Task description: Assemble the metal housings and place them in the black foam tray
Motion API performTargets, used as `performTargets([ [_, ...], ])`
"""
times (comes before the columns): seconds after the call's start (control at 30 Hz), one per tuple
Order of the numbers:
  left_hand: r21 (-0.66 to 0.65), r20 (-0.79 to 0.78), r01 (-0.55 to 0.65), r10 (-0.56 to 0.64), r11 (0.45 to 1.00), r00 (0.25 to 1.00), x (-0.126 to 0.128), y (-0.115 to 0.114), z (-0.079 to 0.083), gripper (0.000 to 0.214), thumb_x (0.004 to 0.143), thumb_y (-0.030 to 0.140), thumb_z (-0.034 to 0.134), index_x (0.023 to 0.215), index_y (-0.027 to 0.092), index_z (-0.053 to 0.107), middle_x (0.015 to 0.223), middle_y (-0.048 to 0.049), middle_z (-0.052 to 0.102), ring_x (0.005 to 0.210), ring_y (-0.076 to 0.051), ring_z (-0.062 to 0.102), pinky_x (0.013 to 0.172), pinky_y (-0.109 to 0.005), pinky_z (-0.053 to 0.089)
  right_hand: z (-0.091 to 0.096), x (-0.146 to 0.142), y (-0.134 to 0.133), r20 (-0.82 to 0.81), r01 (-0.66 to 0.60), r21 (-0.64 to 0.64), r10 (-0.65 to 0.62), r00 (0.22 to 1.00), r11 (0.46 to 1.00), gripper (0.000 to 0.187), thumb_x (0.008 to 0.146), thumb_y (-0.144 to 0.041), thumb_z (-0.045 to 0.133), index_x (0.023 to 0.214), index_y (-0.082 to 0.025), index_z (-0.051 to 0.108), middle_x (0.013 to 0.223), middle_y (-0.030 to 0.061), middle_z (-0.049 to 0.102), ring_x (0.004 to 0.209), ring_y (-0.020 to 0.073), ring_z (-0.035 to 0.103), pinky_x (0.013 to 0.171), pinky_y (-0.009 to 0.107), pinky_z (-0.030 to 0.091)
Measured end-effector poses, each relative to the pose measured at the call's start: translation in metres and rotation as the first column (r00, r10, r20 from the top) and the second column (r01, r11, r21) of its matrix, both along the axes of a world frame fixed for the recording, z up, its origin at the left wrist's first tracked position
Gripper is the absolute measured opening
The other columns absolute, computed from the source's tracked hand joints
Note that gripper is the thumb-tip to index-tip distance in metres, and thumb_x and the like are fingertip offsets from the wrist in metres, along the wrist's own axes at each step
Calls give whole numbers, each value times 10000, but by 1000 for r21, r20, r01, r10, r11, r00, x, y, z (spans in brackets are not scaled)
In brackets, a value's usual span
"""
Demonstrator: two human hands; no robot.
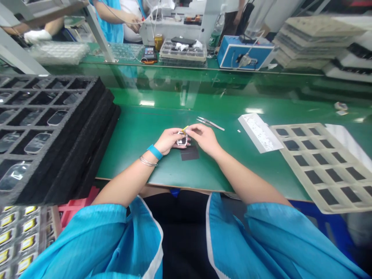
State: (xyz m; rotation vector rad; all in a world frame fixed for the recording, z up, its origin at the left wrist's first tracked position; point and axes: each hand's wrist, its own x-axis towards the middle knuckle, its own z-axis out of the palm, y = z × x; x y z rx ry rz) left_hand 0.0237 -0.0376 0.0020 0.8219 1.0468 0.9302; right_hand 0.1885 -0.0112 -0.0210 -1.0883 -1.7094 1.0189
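Observation:
My left hand (pixel 167 141), wearing a blue wristband, is closed around a small rounded-square watch-like case (pixel 182 142) with a pale rim and dark parts inside. A small yellow piece (pixel 185 128) sticks up at the case's top edge. My right hand (pixel 204 138) pinches at that edge, its fingertips against the yellow piece; what lies between them is partly hidden. Below the hands a dark flat pad (pixel 190 153) lies on the green bench (pixel 162 174). Metal tweezers (pixel 211 123) rest just beyond my right hand.
Stacked black foam trays (pixel 87 128) with glass-like covers rise at left, above a tray of yellow parts (pixel 27 243). To the right are a white box (pixel 260 133) of small pieces and a beige compartment tray (pixel 293 170). Behind stand a blue machine (pixel 244 52) and a co-worker (pixel 122 19).

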Motion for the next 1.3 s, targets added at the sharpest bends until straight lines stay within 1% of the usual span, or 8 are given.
performTargets([
  [0.17, -9, 44, 36, -36, 999, 998, -2, 2, -1, 208, 716, 97, 615, 917, 112, 665, 799, -94, 727, 657, -192, 712, 619, -290, 578, 3, -1, -1, 7, 62, 108, -63, 998, 992, 237, 786, -428, 692, 789, -192, 697, 841, 35, 707, 784, 179, 648, 765, 325, 511],
  [0.3, 21, 98, 118, -119, 993, 988, -5, 2, -2, 298, 647, 65, 653, 940, 121, 668, 896, -95, 737, 770, -200, 731, 726, -290, 582, 6, 0, -4, 29, 84, 189, -91, 995, 978, 175, 812, -367, 686, 786, -196, 714, 845, 33, 711, 792, 178, 642, 778, 326, 502],
  [0.5, 49, 75, 102, -106, 994, 992, -5, 3, -5, 337, 641, 38, 728, 959, 115, 648, 831, -56, 733, 722, -175, 725, 681, -253, 580, 5, -1, -5, 59, 99, 278, -120, 991, 955, 184, 836, -377, 683, 786, -205, 726, 838, 29, 712, 815, 180, 641, 795, 331, 500],
  [0.8, 39, -5, 66, -66, 997, 998, -2, 2, -4, 219, 702, 64, 691, 914, 108, 655, 750, -52, 706, 656, -166, 704, 621, -251, 562, 7, -3, -11, 90, 43, 341, -79, 993, 939, 220, 902, -387, 610, 896, -216, 748, 926, 39, 741, 883, 190, 676, 843, 346, 527],
  [0.9, 4, 62, 60, -60, 998, 996, -4, 3, -3, 211, 714, 28, 616, 904, 104, 668, 738, -44, 695, 673, -154, 693, 680, -280, 573, 7, -4, -13, 185, -8, 458, -86, 979, 889, 207, 927, -352, 588, 921, -224, 750, 933, 38, 750, 879, 194, 677, 883, 372, 514],
  [1.07, -108, 336, 45, -6, 993, 942, -10, 8, -5, 343, 712, 26, 524, 1006, 97, 684, 863, -68, 715, 799, -148, 682, 915, -367, 548, 2, -2, -11, 383, -130, 637, -166, 909, 760, 218, 953, -257, 538, 976, -235, 753, 978, 39, 753, 887, 201, 649, 1045, 479, 411],
  [1.17, -128, 352, 6, 39, 992, 935, -12, 11, -8, 254, 778, 80, 560, 1001, 102, 680, 840, -71, 708, 788, -143, 675, 907, -348, 544, -1, -1, -9, 456, -189, 612, -148, 878, 768, 215, 940, -224, 547, 998, -261, 751, 1071, 38, 735, 944, 214, 627, 1080, 523, 373],
  [1.3, -72, 307, -11, 33, 997, 951, -11, 10, -11, 269, 782, 59, 636, 1042, 118, 669, 881, -55, 707, 784, -121, 670, 910, -338, 538, -1, -1, -8, 391, -170, 553, -74, 917, 816, 168, 917, -236, 585, 955, -250, 747, 1094, 59, 710, 1014, 230, 607, 1009, 490, 453],
])
